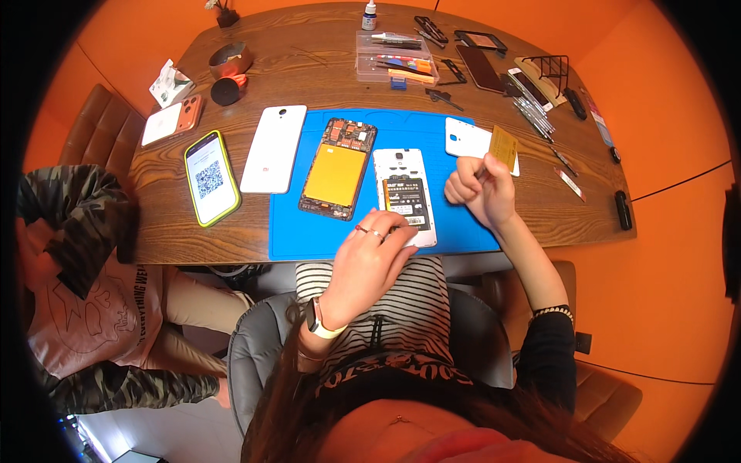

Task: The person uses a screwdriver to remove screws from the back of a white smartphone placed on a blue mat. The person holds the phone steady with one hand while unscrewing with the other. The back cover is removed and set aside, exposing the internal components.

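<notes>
An opened white smartphone (429, 231) lies on a blue repair mat (283, 237), its black battery (405, 194) exposed. My left hand (373, 252) grips its lower left end, fingers over the battery's bottom and thumb by the lower edge. Raised above the mat's right side, my right hand (483, 188) pinches a gold plastic card (505, 144) between thumb and fingers. Behind that hand is a white phone back cover (466, 136), partly hidden. Left of the opened phone lies a second disassembled phone (338, 171) with a yellow panel and bare circuit board.
A white phone cover (274, 149) overlaps the mat's left edge. Beside it lies a lit phone in a yellow-green case (212, 178). A clear tool box (396, 58) stands at the back, and several screwdrivers (534, 116) lie right. Another person (98, 301) sits at left.
</notes>
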